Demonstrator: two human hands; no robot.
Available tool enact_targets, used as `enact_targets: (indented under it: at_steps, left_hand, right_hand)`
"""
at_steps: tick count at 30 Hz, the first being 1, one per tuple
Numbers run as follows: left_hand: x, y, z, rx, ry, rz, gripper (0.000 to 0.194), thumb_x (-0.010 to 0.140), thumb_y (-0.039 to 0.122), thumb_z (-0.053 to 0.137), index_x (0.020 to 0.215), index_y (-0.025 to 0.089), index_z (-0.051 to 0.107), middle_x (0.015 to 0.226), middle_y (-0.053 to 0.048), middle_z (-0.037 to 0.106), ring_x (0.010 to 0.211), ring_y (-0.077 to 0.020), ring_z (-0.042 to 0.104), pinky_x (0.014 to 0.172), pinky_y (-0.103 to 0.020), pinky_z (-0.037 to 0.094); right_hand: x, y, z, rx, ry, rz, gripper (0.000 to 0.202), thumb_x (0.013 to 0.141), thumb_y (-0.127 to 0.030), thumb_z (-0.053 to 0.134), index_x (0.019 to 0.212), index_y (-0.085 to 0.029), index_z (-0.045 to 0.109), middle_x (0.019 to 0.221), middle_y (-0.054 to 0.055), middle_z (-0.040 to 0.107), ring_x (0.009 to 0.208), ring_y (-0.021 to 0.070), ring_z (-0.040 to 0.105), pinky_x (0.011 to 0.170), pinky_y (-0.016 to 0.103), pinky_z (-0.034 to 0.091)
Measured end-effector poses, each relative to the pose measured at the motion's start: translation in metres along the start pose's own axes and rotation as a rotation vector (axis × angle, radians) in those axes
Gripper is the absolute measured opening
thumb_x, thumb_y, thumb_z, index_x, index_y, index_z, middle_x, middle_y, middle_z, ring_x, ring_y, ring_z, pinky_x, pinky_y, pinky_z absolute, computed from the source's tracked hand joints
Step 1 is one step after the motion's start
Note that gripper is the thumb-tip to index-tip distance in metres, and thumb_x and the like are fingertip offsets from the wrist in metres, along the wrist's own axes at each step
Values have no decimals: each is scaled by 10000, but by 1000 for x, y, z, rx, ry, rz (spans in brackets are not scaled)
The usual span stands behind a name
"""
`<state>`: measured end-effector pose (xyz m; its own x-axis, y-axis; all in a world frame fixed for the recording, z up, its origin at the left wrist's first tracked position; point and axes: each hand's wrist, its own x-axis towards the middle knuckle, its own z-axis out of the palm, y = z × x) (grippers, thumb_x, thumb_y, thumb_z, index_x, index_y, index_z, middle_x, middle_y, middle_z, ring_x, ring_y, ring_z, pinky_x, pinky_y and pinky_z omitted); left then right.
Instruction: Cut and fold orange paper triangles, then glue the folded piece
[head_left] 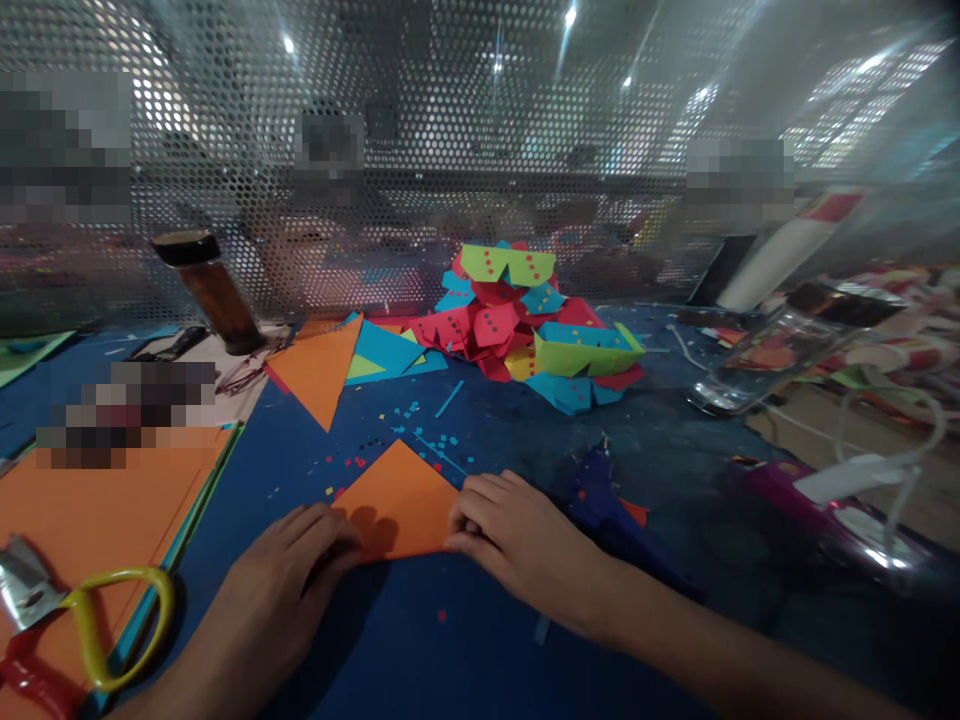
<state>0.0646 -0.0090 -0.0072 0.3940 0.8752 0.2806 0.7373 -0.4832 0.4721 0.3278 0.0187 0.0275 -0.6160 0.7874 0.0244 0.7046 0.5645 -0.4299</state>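
An orange sheet of paper folded to a triangle lies on the blue table, its point facing away from me. My left hand pinches its left corner, fingers closed. At the opposite corner, my right hand grips the paper between thumb and curled fingers. Just right of that hand lies a dark blue tool, probably a hole punch. Small blue, red and yellow paper bits are scattered beyond the triangle. Another orange triangle rests behind on blue and green folded pieces.
Cut, dotted colored paper pieces are heaped near the perforated metal screen. Scissors lie on stacked orange paper at left. A brown bottle leans at back left; a clear bottle and purple phone-like object are at right.
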Motion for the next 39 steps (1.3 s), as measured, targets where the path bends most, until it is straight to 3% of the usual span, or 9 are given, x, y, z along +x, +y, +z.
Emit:
enact_targets:
  at_steps: [16, 24, 30, 39]
  left_hand:
    - [-2, 0, -2, -18, -31, -11, 258, 1004, 274, 360, 910, 258, 599, 921, -14, 636, 847, -179, 635, 730, -285, 496]
    - [-2, -1, -2, 29, 34, 112, 265, 985, 191, 381, 917, 258, 628, 889, -11, 646, 825, -180, 622, 724, -289, 513]
    - [-8, -5, 0, 97, 1, 146, 233, 968, 156, 407, 971, 245, 622, 957, -28, 642, 845, -200, 603, 748, -323, 505]
    - [-9, 4, -7, 142, -73, 266, 436, 903, 4, 337, 1163, 269, 566, 1042, -21, 650, 899, -187, 600, 773, -294, 499]
  right_hand:
    - [-2, 0, 0, 7, 27, 38, 102, 917, -214, 617, 835, -198, 560, 878, -19, 622, 828, 162, 545, 760, 324, 338]
    - [-2, -1, -4, 28, 2, 86, 105, 904, -207, 632, 825, -203, 563, 905, -17, 622, 854, 163, 545, 784, 338, 349]
    - [-5, 0, -5, 51, -9, 111, 93, 902, -178, 619, 838, -216, 563, 913, -28, 620, 888, 167, 542, 834, 357, 345]
    - [-4, 0, -10, 70, -23, 91, 96, 904, -137, 594, 856, -218, 578, 952, -21, 622, 931, 164, 543, 829, 338, 365]
